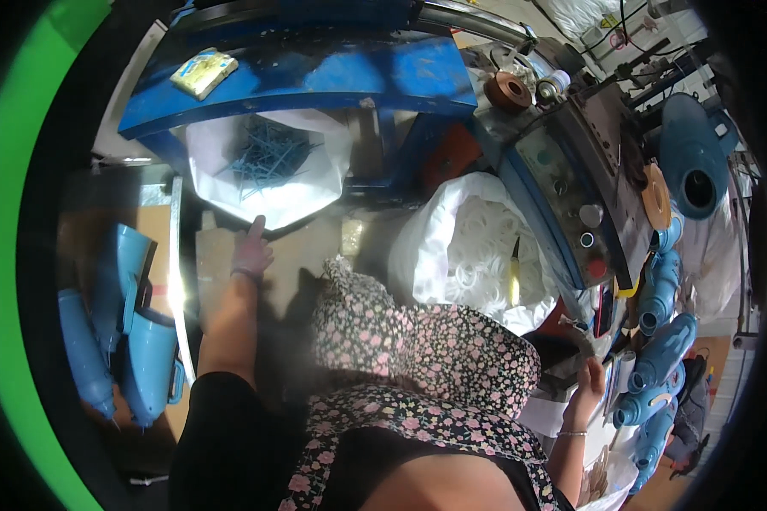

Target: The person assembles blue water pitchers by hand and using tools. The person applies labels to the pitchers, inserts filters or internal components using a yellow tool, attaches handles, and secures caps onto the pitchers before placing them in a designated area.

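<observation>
My left hand (253,252) reaches forward, index finger stretched out to the near rim of a white bag (320,192). Nothing shows in it, and I cannot tell if the fingertip touches the bag. Thin blue plastic strips (273,153) lie heaped inside that bag. At lower right, my right hand (586,390) is raised beside the row of blue bottle-shaped plastic parts (660,353). Its fingers point up and look apart, with nothing visible in them. A second white bag (430,247), full of clear plastic rings (477,247), stands before my lap; a yellow-handled knife (515,272) is stuck in it.
A blue metal table (341,81) spans the far side, with a yellow-white packet (204,73) on it. Several blue plastic housings (149,366) lie in a carton at left. To the right stand a machine's control panel (562,183) and a brown tape roll (510,91).
</observation>
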`<state>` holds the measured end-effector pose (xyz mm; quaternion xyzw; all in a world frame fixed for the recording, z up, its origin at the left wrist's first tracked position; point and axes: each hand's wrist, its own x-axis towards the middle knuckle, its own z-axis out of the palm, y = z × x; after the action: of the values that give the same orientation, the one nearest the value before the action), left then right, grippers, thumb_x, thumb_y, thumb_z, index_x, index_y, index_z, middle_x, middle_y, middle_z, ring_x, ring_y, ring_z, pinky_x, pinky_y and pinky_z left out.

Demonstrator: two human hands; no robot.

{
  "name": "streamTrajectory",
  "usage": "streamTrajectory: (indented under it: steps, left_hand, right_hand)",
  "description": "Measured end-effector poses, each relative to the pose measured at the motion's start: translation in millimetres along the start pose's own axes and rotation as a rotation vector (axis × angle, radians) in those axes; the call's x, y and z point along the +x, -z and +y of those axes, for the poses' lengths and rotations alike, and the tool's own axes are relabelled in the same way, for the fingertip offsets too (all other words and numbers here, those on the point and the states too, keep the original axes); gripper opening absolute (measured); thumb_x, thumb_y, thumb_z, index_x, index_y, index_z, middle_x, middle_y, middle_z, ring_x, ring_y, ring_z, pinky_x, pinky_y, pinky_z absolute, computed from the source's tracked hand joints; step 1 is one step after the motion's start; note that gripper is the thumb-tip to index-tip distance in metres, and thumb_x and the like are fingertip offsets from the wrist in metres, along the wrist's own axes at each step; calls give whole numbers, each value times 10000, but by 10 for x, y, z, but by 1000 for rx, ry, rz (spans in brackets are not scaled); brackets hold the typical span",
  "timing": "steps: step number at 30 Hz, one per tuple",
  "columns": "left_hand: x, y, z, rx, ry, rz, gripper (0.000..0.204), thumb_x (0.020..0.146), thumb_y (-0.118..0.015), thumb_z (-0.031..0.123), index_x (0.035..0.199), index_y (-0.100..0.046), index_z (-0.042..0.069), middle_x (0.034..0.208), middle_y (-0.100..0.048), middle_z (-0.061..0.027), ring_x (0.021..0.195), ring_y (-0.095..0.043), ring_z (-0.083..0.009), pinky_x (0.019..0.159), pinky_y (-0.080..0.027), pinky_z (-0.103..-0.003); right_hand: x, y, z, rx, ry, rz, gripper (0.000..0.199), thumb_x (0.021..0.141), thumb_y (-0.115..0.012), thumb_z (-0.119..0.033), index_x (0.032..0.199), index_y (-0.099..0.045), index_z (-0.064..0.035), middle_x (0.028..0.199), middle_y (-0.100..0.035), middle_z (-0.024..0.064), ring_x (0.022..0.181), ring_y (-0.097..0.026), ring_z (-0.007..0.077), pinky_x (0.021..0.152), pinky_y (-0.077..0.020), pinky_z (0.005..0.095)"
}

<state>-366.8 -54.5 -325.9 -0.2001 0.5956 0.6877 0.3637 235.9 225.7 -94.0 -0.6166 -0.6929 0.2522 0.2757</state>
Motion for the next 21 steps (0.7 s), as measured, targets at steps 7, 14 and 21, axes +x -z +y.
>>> streamTrajectory:
  steps: [7,14,21]
  left_hand:
    - [1049,-226,595,1540,-422,188,448,848,-647,201,1252,-506,70,1212,-551,-153,1104,-504,-291,961,-431,-395]
    - [1019,-233,776,8,-188,157,302,855,-644,176,1107,-555,35,885,-575,-124,658,-479,-219,681,-512,-354]
    - [687,302,-53,76,-126,2,298,866,-638,159,1085,-558,-26,823,-600,-119,535,-525,-170,550,-511,-318]
  right_hand:
    - [-306,-347,-178,186,-194,-5,282,883,-610,-58,1147,-573,32,1064,-620,84,999,-565,174,891,-436,288]
    - [-316,-706,-578,239,-156,-186,171,893,-593,-62,1060,-604,-26,941,-612,4,832,-545,90,750,-443,226]
    - [-172,-1028,-1086,192,-43,-349,159,878,-594,-40,1030,-600,8,943,-616,23,892,-567,117,822,-444,241]
